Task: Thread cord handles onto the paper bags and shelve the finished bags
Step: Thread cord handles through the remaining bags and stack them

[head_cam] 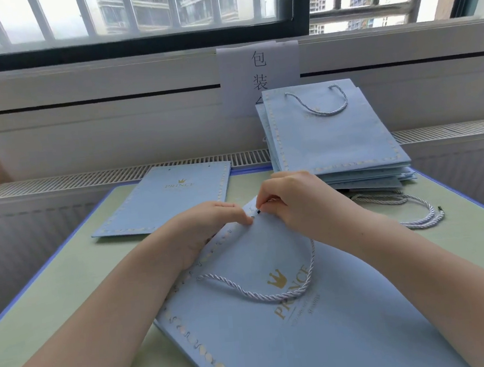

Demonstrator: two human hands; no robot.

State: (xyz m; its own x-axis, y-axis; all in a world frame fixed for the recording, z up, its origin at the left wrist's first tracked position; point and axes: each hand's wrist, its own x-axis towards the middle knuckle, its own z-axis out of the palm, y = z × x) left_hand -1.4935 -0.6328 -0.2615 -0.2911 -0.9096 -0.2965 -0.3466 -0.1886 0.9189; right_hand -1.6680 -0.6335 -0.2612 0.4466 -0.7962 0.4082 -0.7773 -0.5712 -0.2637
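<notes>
A light blue paper bag (308, 333) with a gold crown and "PRINCE" print lies flat and tilted in front of me. A white twisted cord (275, 294) loops across its face. My right hand (302, 204) pinches the cord's black tip right at the bag's top edge. My left hand (207, 231) grips that same top edge beside the tip, thumb on the paper. Whether the tip is inside a hole is hidden by my fingers.
A bag without handles (165, 199) lies flat at the far left of the green table (53, 290). A stack of bags (334, 144), the top one with a cord handle, leans at the back right. Loose cords (415, 211) lie to the right. A paper sign (260, 75) hangs on the wall.
</notes>
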